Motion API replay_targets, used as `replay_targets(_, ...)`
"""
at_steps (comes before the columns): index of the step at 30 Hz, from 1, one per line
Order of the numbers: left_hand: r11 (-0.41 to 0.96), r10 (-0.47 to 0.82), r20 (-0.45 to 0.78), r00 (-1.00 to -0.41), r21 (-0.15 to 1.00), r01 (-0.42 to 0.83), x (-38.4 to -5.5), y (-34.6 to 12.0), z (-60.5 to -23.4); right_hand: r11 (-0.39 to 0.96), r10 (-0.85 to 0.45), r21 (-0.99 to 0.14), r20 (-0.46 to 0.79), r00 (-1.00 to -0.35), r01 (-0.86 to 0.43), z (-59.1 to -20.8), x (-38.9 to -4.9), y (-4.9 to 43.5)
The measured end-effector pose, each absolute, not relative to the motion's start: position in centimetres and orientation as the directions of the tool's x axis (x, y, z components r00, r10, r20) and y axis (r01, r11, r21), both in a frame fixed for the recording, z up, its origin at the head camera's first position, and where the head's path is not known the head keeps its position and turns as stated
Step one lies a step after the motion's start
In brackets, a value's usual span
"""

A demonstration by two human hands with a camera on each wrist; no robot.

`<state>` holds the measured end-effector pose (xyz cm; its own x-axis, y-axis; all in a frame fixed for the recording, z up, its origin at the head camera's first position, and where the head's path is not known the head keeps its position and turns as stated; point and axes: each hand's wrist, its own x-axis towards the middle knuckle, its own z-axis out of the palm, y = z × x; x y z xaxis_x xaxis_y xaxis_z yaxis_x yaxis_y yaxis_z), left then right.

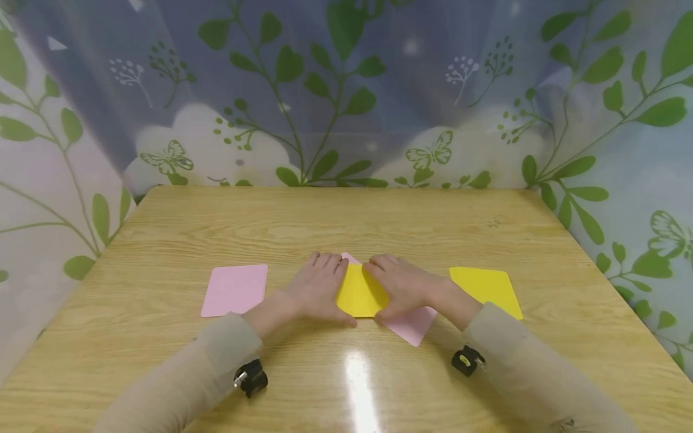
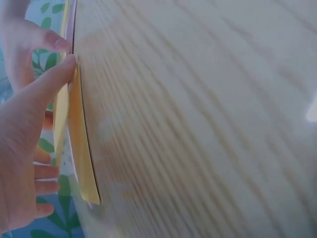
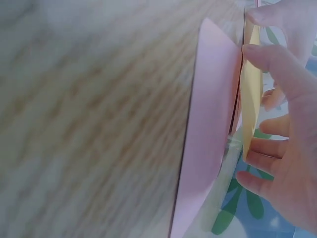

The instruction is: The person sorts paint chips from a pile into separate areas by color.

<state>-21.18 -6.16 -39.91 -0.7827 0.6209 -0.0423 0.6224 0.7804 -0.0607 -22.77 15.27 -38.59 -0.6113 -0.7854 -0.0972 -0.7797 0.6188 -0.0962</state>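
A yellow sheet of paper (image 1: 361, 291) is in the middle of the table, between both hands. My left hand (image 1: 319, 288) holds its left side, thumb at the near edge and fingers toward the far edge. Mirroring it, my right hand (image 1: 403, 285) holds the right side. In the left wrist view the held sheet (image 2: 60, 114) bends upward, over another yellow layer (image 2: 83, 153). Turned at an angle under the yellow paper, a pink sheet (image 1: 414, 325) shows one corner near the right thumb and another at the far side; the rest is hidden.
Another pink sheet (image 1: 235, 290) lies flat to the left. At the right, a second yellow sheet (image 1: 487, 290) lies partly behind the right forearm. Both sleeves carry black wrist devices (image 1: 251, 377). Leaf-patterned curtain (image 1: 335, 90) borders the wooden table (image 1: 346, 222).
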Motion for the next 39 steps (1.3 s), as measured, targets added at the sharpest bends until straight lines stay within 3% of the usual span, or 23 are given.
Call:
replay_targets(10,0.793,0.606,0.014,-0.795,-0.089,0.603,-21.3,-4.9,-39.6,0.605,-0.795,-0.048,0.015,-0.606,-0.795,-38.2,-22.7,16.5)
replay_targets(15,0.778,0.629,0.098,-0.772,-0.068,0.625,-21.4,-4.1,-39.3,0.661,-0.75,0.026,0.054,-0.659,-0.75,-37.8,-22.3,17.2)
replay_targets(21,0.764,0.645,0.164,-0.746,-0.132,0.632,-21.5,-2.3,-39.0,0.736,-0.675,-0.006,0.083,-0.733,-0.677,-37.7,-21.7,18.5)
replay_targets(27,0.739,0.672,0.15,-0.725,-0.193,0.645,-21.6,0.1,-38.9,0.761,-0.643,-0.033,0.098,-0.76,-0.648,-37.9,-21.2,20.8)
replay_targets(39,0.732,0.68,0.132,-0.721,-0.165,0.661,-22.0,5.3,-38.6,0.82,-0.568,-0.012,0.099,-0.817,-0.572,-37.6,-20.5,25.5)
